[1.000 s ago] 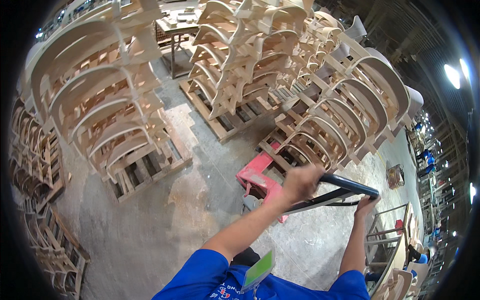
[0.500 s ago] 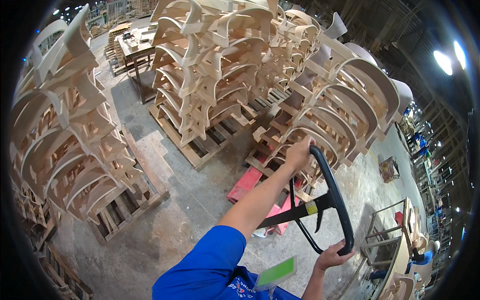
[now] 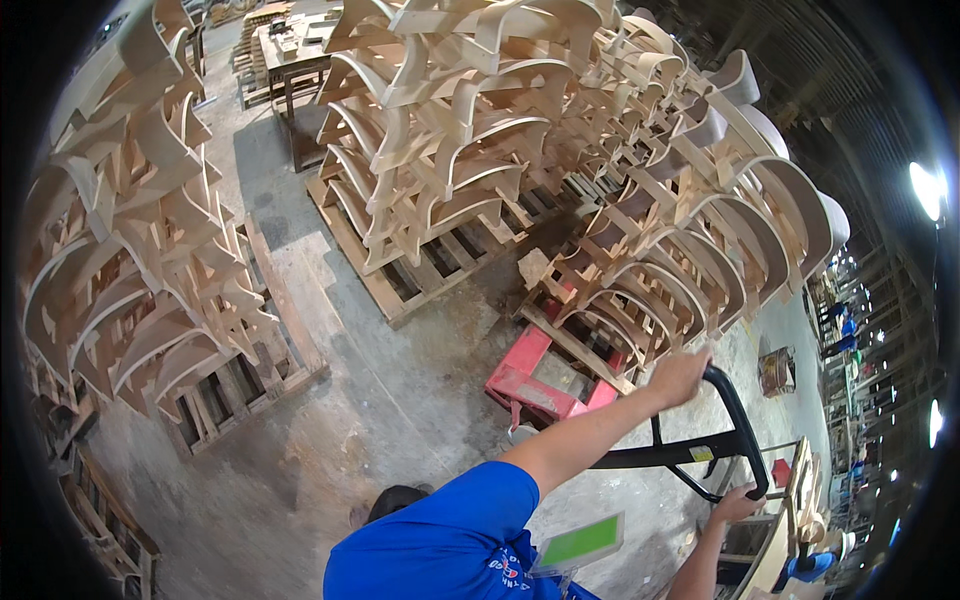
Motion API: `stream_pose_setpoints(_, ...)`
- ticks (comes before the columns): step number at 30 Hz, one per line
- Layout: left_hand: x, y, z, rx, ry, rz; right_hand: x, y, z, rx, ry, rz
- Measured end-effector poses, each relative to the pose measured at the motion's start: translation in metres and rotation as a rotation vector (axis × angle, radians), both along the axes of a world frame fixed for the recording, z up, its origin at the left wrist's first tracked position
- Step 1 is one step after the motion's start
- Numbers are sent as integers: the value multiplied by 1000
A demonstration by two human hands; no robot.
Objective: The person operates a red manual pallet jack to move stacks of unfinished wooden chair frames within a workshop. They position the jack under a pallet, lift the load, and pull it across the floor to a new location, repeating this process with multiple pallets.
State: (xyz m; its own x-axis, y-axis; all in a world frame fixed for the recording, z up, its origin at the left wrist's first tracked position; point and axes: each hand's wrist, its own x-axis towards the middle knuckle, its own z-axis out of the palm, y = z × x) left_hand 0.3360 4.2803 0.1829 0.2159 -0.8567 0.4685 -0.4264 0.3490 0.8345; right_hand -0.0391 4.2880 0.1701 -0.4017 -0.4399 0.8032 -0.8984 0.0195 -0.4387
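Both of my hands are closed on the black loop handle (image 3: pixel 741 425) of a red pallet jack (image 3: pixel 520 372). My left hand (image 3: pixel 680 380) grips its upper end, with the forearm reaching across from the lower middle. Lower down on the same loop is my right hand (image 3: pixel 738 503). A dark shaft runs from the handle leftward behind my left forearm, which hides part of it. The jack's red body sits against a wooden pallet (image 3: pixel 580 350) stacked with curved bent-wood pieces (image 3: pixel 790 200).
Another loaded pallet (image 3: pixel 400 305) stands at the middle back, and one (image 3: pixel 290 375) at the left. A wooden table (image 3: pixel 290 65) is at the far left. At the right are a rusty bin (image 3: pixel 777 371), a workbench (image 3: pixel 790 530) and a person in blue (image 3: pixel 812 567).
The handle and both my hands have shifted right, and the shaft lies lower and flatter. More of the jack's red body shows. The stacks sit differently in view as my head moved.
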Motion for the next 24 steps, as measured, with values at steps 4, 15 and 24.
stream_pose_setpoints(4,-22,0,-17,-89,7,-77,-5,-81,14,416,-169,-26)
stream_pose_setpoints(15,-83,-47,-36,-284,57,-304,34,-375,-11,929,-539,276)
stream_pose_setpoints(24,-72,-94,-30,-40,-137,-476,159,-483,-56,667,-377,795)
